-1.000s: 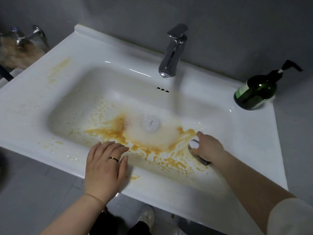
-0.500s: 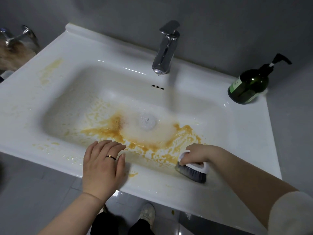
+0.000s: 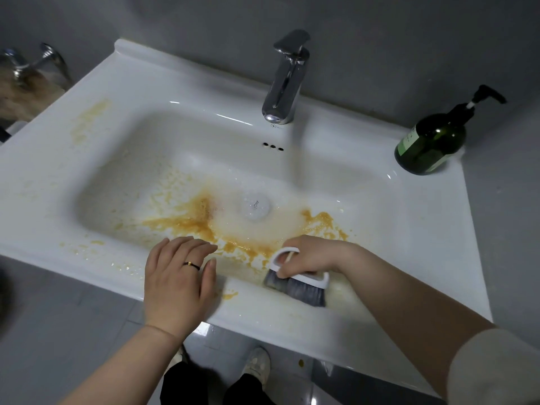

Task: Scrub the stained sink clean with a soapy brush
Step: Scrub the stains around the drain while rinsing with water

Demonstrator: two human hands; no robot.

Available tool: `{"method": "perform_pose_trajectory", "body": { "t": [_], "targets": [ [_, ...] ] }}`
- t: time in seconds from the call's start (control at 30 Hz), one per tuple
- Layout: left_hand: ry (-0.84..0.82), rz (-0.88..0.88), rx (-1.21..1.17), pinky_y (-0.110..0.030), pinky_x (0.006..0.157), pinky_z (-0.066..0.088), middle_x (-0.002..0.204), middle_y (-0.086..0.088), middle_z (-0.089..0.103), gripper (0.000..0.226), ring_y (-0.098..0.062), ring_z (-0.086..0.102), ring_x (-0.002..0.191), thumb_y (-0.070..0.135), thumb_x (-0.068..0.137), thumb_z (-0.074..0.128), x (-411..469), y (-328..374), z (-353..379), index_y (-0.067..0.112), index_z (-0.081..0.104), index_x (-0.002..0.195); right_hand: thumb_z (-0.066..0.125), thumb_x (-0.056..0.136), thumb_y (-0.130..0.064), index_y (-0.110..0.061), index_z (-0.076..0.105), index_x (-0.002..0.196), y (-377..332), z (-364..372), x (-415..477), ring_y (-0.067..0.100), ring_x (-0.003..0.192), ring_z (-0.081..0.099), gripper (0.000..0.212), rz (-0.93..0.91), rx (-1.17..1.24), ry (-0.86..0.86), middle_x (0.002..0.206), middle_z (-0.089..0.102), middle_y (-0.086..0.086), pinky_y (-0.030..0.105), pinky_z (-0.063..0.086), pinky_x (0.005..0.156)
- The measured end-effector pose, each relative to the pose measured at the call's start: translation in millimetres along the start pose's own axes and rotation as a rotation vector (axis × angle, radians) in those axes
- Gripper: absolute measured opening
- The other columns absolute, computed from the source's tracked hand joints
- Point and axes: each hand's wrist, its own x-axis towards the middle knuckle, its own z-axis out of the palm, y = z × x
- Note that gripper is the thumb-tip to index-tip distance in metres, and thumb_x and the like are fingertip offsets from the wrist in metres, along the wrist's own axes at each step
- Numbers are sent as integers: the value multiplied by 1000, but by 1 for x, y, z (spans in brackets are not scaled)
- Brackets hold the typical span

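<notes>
A white sink (image 3: 409,229) carries orange-brown stains (image 3: 181,223) across its basin floor, near wall and left rim. Foamy water surrounds the drain (image 3: 253,206). My right hand (image 3: 309,254) grips the white loop handle of a grey-bristled scrub brush (image 3: 298,289), whose bristles press on the near wall of the basin, right of centre. My left hand (image 3: 178,276), with a ring on one finger, rests flat on the sink's front rim with its fingers straight.
A chrome faucet (image 3: 285,80) stands at the back centre and runs a blurred stream of water. A dark green pump bottle (image 3: 432,144) sits on the back right corner. Another metal tap (image 3: 26,65) shows at far left. My shoes appear on the grey floor below.
My right hand has dragged the brush from the basin's right floor back and leftward along the near wall. The left hand has stayed on the front rim.
</notes>
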Motion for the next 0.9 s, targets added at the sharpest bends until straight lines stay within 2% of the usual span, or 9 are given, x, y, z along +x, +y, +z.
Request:
{"method": "perform_pose_trajectory", "body": {
  "t": [0.13, 0.27, 0.33, 0.47, 0.6, 0.67, 0.8, 0.9],
  "targets": [
    [14, 2, -1, -27, 97, 17, 84, -10, 68, 36, -21, 44, 95, 22, 81, 38, 1, 1, -1, 4, 69, 85, 68, 80, -27, -31, 50, 82, -22, 1, -14, 7, 76, 50, 19, -140, -5, 31, 84, 52, -12, 24, 39, 66],
    [28, -11, -16, -27, 97, 17, 85, -10, 68, 35, -20, 44, 94, 22, 82, 38, 1, 1, -2, 4, 68, 85, 68, 79, -29, -31, 51, 114, -13, 7, -54, 12, 97, 52, 39, -199, -196, 27, 112, 57, -8, 27, 42, 78],
    [26, -17, -16, -27, 97, 17, 86, -10, 68, 35, -20, 44, 94, 22, 82, 38, 0, 1, -2, 4, 68, 85, 67, 79, -30, -31, 50, 121, -20, 14, -58, 12, 101, 51, 45, -246, -305, 86, 116, 57, -8, 27, 41, 80],
    [25, -37, -23, -26, 98, 15, 87, -11, 68, 36, -20, 43, 95, 22, 82, 37, -1, 0, -1, 4, 68, 86, 65, 80, -32, -26, 50, 123, -42, 27, -44, 15, 104, 50, 47, -384, -457, 181, 115, 56, -5, 28, 42, 82],
    [33, -47, -35, -26, 98, 15, 88, -11, 68, 36, -20, 43, 95, 22, 83, 36, -1, 0, -2, 4, 68, 87, 63, 80, -32, -27, 48, 118, -17, 13, -63, 17, 101, 52, 41, -250, -593, 46, 111, 57, -3, 29, 42, 78],
    [36, -52, -38, -26, 98, 15, 88, -11, 68, 37, -20, 43, 95, 22, 83, 36, -1, 0, -3, 4, 68, 87, 63, 80, -31, -27, 48, 119, -9, 14, -70, 19, 102, 53, 42, -198, -597, 31, 112, 57, -2, 30, 43, 80],
    [35, -44, -34, -26, 98, 15, 88, -11, 68, 36, -20, 43, 95, 22, 83, 36, -2, -1, -1, 4, 68, 87, 64, 80, -32, -24, 50, 119, -30, 26, -49, 18, 99, 52, 42, -322, -570, 158, 110, 57, -2, 29, 41, 77],
    [37, -55, -38, -30, 97, 19, 89, -11, 68, 37, -19, 43, 95, 23, 83, 35, -2, -3, -1, 5, 68, 87, 64, 79, -31, -26, 49, 120, -26, 21, -51, 17, 98, 51, 43, -296, -531, 142, 110, 56, -3, 29, 41, 77]
  ]
}}
